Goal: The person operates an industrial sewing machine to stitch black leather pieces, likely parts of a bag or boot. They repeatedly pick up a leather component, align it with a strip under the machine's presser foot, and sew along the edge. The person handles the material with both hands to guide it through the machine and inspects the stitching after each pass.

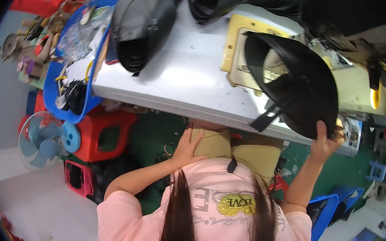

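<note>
Two arms raised, right hand [325, 142] fingers clamped on black boot piece [300, 85], left hand [187, 147] fingers apart.

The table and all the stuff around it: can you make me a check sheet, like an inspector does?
Surface: long white table, scuffed and speckled, with a yellowish plate lying on it.
Job's things: a black curved shell piece with a strap, tilted over the table's near edge; tan trousers on the lap below.
Clutter: two black boots at the far side; a blue tray full of small bits at the left end.
Hands: right hand grips the shell's lower rim; left hand rests flat on the tan trousers.
Cables: nothing seen.
Surroundings: a blue fan, a red stool, green floor.
</note>
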A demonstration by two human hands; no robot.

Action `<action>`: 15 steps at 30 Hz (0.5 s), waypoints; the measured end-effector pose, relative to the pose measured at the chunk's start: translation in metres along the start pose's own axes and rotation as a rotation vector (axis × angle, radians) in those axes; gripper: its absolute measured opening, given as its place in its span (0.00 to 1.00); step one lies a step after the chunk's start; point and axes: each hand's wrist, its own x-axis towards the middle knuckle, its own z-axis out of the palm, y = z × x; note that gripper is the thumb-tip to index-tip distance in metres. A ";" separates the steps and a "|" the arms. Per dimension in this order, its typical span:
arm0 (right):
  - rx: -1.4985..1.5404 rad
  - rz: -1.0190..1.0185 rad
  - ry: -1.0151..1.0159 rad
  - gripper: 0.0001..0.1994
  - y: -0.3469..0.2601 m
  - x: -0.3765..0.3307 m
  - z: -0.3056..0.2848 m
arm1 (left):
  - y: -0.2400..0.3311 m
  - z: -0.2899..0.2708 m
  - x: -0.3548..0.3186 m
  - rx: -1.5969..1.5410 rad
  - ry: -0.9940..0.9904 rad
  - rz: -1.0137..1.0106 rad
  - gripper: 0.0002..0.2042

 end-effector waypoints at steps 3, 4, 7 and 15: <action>0.073 0.016 -0.033 0.14 0.001 0.009 0.011 | 0.025 -0.020 0.026 0.291 -0.150 0.351 0.27; 0.086 0.003 -0.062 0.13 0.004 0.013 0.013 | 0.030 -0.010 0.034 0.315 -0.189 0.402 0.26; 0.179 0.088 -0.122 0.10 -0.008 0.024 0.020 | 0.050 0.028 0.062 0.344 -0.359 0.435 0.21; 0.094 -0.071 -0.256 0.08 -0.017 0.041 -0.016 | 0.066 0.149 0.105 0.326 -1.133 0.330 0.13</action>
